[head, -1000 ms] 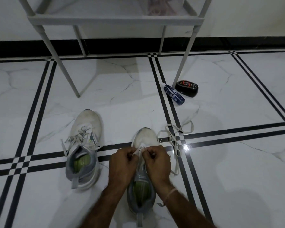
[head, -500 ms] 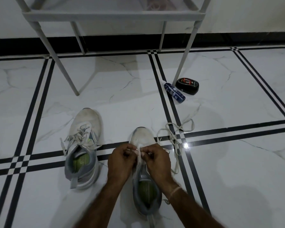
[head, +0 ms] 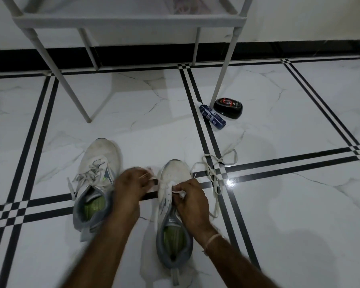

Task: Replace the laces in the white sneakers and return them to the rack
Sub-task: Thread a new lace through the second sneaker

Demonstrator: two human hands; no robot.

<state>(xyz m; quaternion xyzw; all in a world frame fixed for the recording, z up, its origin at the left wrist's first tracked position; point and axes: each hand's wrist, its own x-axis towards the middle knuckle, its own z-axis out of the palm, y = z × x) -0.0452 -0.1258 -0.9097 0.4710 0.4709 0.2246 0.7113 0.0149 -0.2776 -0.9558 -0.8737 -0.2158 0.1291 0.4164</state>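
Left grip [head: 131, 188] pinches what looks like one lace [head: 178, 191] end wide of the sneaker [head: 175, 171] on the floor, right grip [head: 192, 201] pinches the other at the eyelets; I'd even both ends before crossing.

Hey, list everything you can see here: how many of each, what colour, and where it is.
laced sneaker: one, white with grey collar, on the floor, left
second sneaker: one, white with grey collar, right of the first, between the hands
lace: one, white, trailing on the floor right of the second sneaker
bottle: one, dark blue, lying by the rack's front right leg
case: one, black, beside the bottle
rack: one, white, at the wall
floor: white marble tiles, black stripes
left hand: pinches the lace
right hand: pinches the lace
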